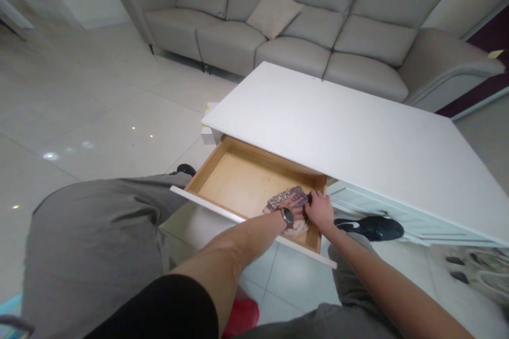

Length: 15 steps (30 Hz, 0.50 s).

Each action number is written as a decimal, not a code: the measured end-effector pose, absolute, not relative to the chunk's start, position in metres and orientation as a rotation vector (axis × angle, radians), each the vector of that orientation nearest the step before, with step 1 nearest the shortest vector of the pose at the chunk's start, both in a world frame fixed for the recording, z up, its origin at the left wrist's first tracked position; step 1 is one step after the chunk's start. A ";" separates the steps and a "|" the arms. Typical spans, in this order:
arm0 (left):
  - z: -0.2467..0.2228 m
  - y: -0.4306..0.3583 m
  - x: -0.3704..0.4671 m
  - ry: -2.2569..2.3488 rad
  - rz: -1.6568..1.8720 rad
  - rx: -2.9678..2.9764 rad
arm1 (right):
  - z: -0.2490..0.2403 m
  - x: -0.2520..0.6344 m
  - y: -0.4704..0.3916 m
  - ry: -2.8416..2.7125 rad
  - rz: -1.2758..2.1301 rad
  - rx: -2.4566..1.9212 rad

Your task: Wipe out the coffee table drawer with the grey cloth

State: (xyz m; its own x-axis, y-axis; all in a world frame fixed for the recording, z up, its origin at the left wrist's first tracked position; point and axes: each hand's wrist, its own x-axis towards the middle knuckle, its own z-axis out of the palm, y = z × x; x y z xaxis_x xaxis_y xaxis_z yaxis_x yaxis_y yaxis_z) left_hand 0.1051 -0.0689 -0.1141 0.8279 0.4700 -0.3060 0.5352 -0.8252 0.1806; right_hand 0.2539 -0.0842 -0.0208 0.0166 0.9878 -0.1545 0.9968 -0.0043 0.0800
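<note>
Left hand (293, 211): lay on the patterned cloth (280, 198), fingers spread
Right hand (320, 209): curled just right of it, at the cloth's edge; whether it pinched anything, I could not tell
Patterned cloth: sat beneath the left hand, inside the open drawer (228, 172)
White table (338, 122): stood just beyond both hands
Grey sofa (294, 58): farther beyond

From my remote feed I see a long grey sofa (296, 55) along the far side, with a beige cushion (274, 13) leaning on its back, tilted onto one corner. Glossy pale tiles (99, 100) cover the floor, reflecting lights at left. At right I make out a dark red panel (493, 34) behind the sofa's arm. Near the bottom sits a red object (243, 315), too covered for me to identify.
</note>
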 end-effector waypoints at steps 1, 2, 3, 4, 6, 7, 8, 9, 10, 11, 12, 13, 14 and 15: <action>-0.115 -0.070 0.105 0.737 -0.355 2.763 | -0.020 0.254 -0.085 2.093 -0.080 2.114; -0.115 -0.068 0.102 0.707 -0.347 2.774 | -0.020 0.253 -0.085 2.097 -0.077 2.113; -0.113 -0.064 0.095 0.691 -0.337 2.777 | -0.020 0.253 -0.085 2.103 -0.072 2.111; -0.111 -0.057 0.086 0.689 -0.336 2.766 | -0.020 0.253 -0.084 2.107 -0.068 2.110; -0.103 -0.041 0.063 0.718 -0.344 2.705 | -0.021 0.253 -0.084 2.111 -0.058 2.112; -0.098 -0.033 0.050 0.720 -0.367 2.660 | -0.021 0.254 -0.083 2.112 -0.055 2.113; -0.092 -0.025 0.036 0.735 -0.368 2.617 | -0.022 0.254 -0.083 2.114 -0.054 2.113; -0.086 -0.017 0.020 0.772 -0.367 2.567 | -0.022 0.254 -0.083 2.115 -0.053 2.109; -0.080 -0.011 0.002 0.841 -0.369 2.518 | -0.022 0.255 -0.082 2.117 -0.053 2.102; -0.074 -0.007 -0.017 0.905 -0.367 2.480 | -0.023 0.255 -0.082 2.115 -0.055 2.095; -0.069 -0.004 -0.037 0.977 -0.394 2.442 | -0.023 0.256 -0.082 2.113 -0.056 2.088; -0.064 -0.004 -0.059 1.040 -0.432 2.412 | -0.024 0.256 -0.081 2.112 -0.057 2.084; -0.059 -0.004 -0.082 1.113 -0.422 2.396 | -0.024 0.256 -0.081 2.113 -0.060 2.081; -0.055 -0.007 -0.104 1.184 -0.428 2.369 | -0.024 0.257 -0.080 2.112 -0.062 2.083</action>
State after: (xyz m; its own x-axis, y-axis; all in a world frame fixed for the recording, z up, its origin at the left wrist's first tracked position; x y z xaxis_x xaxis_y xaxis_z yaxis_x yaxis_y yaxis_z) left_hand -0.1037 -0.0067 -0.0552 0.5820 0.6687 -0.4627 0.8100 -0.5268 0.2576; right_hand 0.2567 -0.0805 -0.0242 -0.0065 0.9882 -0.1528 0.9955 0.0208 0.0925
